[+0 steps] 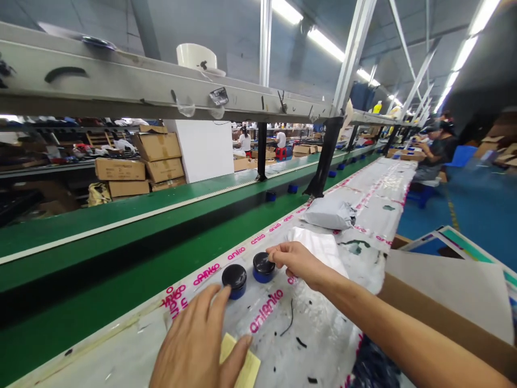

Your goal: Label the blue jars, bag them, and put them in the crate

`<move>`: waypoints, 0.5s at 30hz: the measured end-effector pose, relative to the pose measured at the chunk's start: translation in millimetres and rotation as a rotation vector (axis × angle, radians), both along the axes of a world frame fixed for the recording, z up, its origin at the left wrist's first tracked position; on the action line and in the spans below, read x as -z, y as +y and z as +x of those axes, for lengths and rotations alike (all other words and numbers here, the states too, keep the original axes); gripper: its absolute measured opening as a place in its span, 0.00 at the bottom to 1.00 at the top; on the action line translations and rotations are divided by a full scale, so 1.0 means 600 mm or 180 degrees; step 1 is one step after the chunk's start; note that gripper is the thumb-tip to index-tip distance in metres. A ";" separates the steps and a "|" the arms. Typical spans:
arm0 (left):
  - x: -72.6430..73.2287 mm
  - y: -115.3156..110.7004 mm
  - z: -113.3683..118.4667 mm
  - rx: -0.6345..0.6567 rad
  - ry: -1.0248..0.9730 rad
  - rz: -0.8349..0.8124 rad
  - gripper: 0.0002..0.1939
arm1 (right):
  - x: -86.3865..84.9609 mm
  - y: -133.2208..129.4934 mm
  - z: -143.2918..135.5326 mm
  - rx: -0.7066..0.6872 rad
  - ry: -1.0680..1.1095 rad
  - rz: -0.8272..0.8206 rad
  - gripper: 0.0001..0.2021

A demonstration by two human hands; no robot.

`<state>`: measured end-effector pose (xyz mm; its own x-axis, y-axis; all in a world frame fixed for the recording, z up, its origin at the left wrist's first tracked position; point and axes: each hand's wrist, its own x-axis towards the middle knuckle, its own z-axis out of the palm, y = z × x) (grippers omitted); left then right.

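Two small round containers with black tops and blue lower sides stand on the plastic-covered bench. My left hand (197,339) has its fingers spread, and its fingertips reach the near side of the left container (234,279). Its thumb lies over a yellow paper pad (247,371), which the hand partly hides. At the right container (264,265), my right hand (294,261) has thumb and forefinger pinched at the edge of the black top. Whatever is between those fingertips is too small to make out.
A green conveyor belt (194,242) runs beyond the bench, carrying several blue-and-black containers (292,188). A grey plastic bag (329,213) and white sheets (317,245) lie farther along. A cardboard box (436,312) stands at right. A seated person (438,148) works in the distance.
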<state>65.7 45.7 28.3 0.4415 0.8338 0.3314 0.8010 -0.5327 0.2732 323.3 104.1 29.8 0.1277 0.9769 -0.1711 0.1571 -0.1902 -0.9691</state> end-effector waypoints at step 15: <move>-0.011 0.156 0.134 0.0405 -0.0071 -0.0764 0.24 | 0.011 0.013 0.007 -0.0129 0.0146 -0.0148 0.03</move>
<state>146.4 139.1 34.8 0.5426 0.8279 0.1418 0.7240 -0.5466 0.4207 327.6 112.2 23.3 0.0792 0.9720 -0.2211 0.1212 -0.2296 -0.9657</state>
